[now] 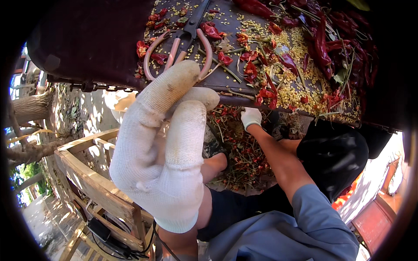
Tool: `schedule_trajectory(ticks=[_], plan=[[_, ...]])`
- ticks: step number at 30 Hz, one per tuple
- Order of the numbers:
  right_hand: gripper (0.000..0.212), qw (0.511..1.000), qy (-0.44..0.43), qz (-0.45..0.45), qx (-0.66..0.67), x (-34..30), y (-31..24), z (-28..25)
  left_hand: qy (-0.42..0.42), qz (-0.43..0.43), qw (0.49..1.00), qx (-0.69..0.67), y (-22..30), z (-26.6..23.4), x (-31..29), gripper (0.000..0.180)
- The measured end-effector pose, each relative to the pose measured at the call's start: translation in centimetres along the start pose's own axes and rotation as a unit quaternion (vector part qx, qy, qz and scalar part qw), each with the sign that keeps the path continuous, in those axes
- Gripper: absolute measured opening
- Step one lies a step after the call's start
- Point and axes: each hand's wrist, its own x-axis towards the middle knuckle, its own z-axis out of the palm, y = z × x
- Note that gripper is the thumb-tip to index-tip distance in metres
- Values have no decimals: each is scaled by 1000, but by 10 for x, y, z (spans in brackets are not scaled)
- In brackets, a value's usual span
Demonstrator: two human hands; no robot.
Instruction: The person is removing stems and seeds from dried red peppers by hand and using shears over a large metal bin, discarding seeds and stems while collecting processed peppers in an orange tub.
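My left hand (161,148), in a white knitted glove with soiled fingertips, is raised close in front of me. Its fingers and thumb are loosely bent, and nothing shows between them. Just beyond its fingertips, scissors (190,30) with pink-wrapped handle loops lie on the dark tabletop (96,48). Lower down, below the table's front edge, is my right hand (251,117), also in a white glove. It looks closed, its fingers curled away from view; whatever they hold is hidden. Under it lies a litter of red chilli scraps and stems (248,161).
Dried red chillies (322,48) are heaped at the table's right, among yellow seeds (291,89) and broken pods. To the left stands a wooden frame (93,174), with a black device and cables (106,237) beside it. A red seat (374,222) is at the lower right.
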Motion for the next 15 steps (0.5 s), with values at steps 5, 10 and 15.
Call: schedule_trajectory(ticks=[5, 10, 15], plan=[[28, 981, 37, 3, 192, -13, 26, -1, 9, -31, 995, 99, 7, 1, 0, 31], [21, 906, 87, 78, 408, -30, 29, 3, 16, -64, 991, 118, 16, 6, -2, 31], [26, 958, 158, -49, 232, -27, 43, 20, 4, -77, 991, 112, 21, 7, 1, 31]])
